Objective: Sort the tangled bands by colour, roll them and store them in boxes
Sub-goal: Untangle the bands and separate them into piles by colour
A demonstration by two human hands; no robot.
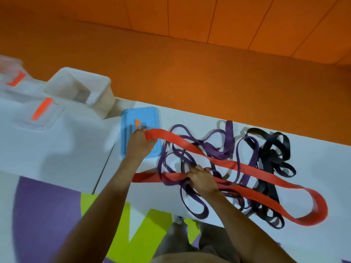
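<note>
left hand (140,144) holds red band (247,167) end | band runs far right over purple bands (228,137) | right hand (202,180) on them, grip unclear

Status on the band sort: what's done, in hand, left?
Done: nothing shows; no band is rolled, none seen in the open white box. In hand: the left hand holds an end of the red band over the blue lid; the right hand is down where red and purple bands cross, grip unclear. Left: freeing purple and black bands, then all rolling and boxing.
</note>
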